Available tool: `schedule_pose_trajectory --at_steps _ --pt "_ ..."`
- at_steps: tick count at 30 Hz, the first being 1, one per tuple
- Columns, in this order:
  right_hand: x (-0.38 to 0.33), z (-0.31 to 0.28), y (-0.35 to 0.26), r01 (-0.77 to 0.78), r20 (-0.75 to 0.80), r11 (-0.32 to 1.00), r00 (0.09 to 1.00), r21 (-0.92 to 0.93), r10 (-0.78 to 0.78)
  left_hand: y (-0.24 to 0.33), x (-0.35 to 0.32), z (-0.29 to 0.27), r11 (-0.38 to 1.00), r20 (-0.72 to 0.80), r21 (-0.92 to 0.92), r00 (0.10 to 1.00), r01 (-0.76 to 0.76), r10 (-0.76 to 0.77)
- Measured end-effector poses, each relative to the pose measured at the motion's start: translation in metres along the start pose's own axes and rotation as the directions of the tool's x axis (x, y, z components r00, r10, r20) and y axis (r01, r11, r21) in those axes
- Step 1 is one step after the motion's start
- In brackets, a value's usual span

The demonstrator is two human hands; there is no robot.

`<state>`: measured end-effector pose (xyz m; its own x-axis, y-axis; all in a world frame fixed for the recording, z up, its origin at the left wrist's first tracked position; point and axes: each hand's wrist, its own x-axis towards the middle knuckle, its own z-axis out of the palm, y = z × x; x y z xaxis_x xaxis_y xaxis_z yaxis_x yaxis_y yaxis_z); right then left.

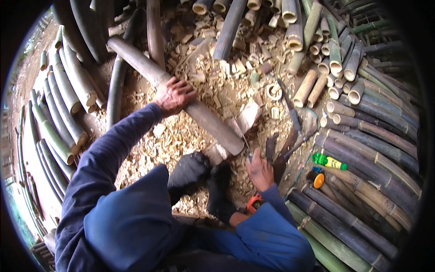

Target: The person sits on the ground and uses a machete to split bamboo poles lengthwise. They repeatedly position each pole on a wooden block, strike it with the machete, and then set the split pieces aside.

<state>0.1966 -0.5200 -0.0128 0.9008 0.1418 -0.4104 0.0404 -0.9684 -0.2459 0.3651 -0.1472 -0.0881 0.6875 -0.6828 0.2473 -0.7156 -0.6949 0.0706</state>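
A long brownish bamboo pole [213, 124] slants from the upper left down to the middle, its near end just in front of my feet. My left hand [174, 96] is closed over the pole around its middle, fingers wrapped across the top. In my right hand [260, 172] is the handle of a knife [243, 136], mostly covered by my fingers. Its thin blade points away from me and passes close by the pole's near end; whether the two touch I cannot tell. A pale wood block [249, 117] lies just beyond the blade.
Wood shavings [154, 156] cover the ground. Cut bamboo tubes [358, 131] are stacked at right, more poles [63, 104] at left. A green bottle [329, 161] and an orange disc [319, 181] rest on the right stack. An orange-handled tool [253, 202] lies by my right leg.
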Motion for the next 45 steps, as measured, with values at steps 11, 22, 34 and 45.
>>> schedule_pose_trajectory --at_steps 11,22,34,45 --pt "0.000 0.008 0.004 0.132 -0.120 0.991 0.984 0.027 -0.128 0.009 -0.016 0.004 0.992 -0.017 0.071 0.995 0.104 -0.103" --pt "-0.012 0.027 0.028 0.192 -0.174 0.972 0.961 -0.139 -0.214 -0.011 0.031 -0.016 0.997 0.524 -0.066 0.851 0.049 -0.007" --pt "-0.001 -0.017 -0.025 -0.027 0.058 0.999 0.998 -0.034 0.029 0.005 0.020 -0.019 0.996 0.454 -0.051 0.890 0.073 -0.042" --pt "0.006 0.005 0.011 0.058 -0.001 0.997 0.998 -0.045 -0.058 -0.004 0.004 -0.004 1.000 0.264 0.024 0.964 0.013 -0.019"
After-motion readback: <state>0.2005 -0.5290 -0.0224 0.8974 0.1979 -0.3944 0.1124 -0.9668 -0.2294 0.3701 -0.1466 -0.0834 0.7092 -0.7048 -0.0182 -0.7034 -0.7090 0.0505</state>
